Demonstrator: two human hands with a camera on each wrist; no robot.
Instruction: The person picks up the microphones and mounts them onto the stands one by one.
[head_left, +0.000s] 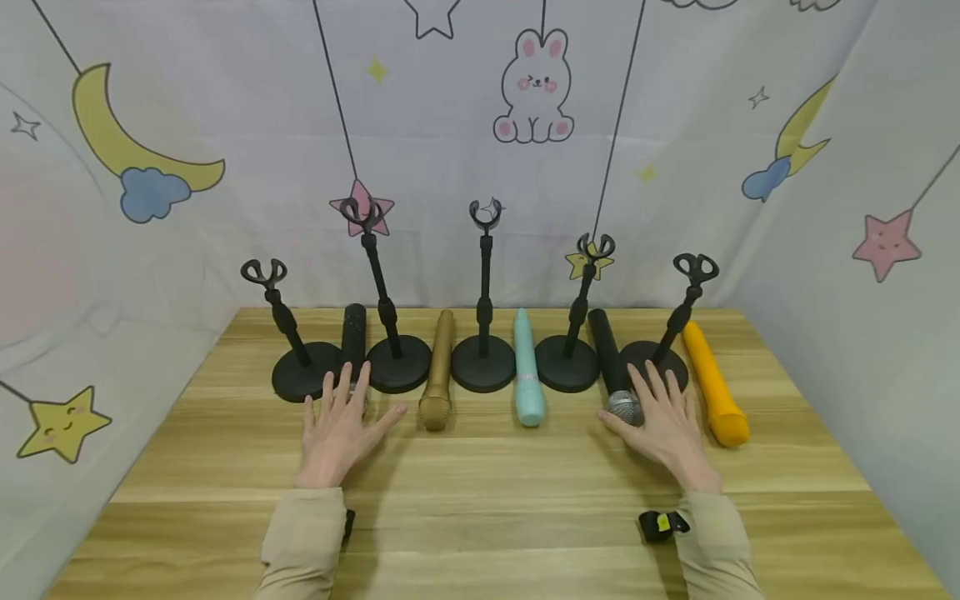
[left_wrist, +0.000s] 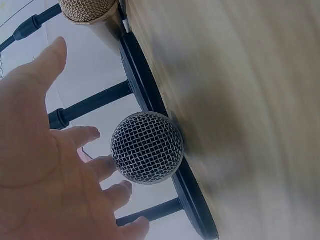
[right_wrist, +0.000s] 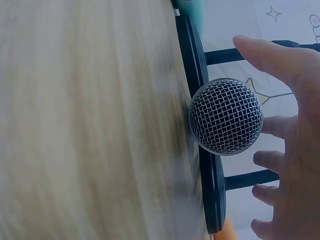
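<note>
My left hand (head_left: 339, 429) is spread, palm down, over the head of a black microphone (head_left: 353, 333) at the left. In the left wrist view that microphone's silver mesh head (left_wrist: 147, 148) sits beside the fingers, not gripped. My right hand (head_left: 663, 425) hovers with fingers apart by another black microphone (head_left: 609, 354), its mesh head (right_wrist: 226, 116) near the thumb and fingers in the right wrist view. Between the hands lie a gold microphone (head_left: 441, 367) and a light blue microphone (head_left: 527, 367). An orange microphone (head_left: 712, 383) lies right of the right hand.
Several black microphone stands with round bases and open clips rise along the back of the wooden table (head_left: 495, 517), among them a middle stand (head_left: 485, 275) and a far left stand (head_left: 288, 325). A printed white cloth (head_left: 450, 125) hangs behind. A black strap (head_left: 660, 525) is on the right wrist.
</note>
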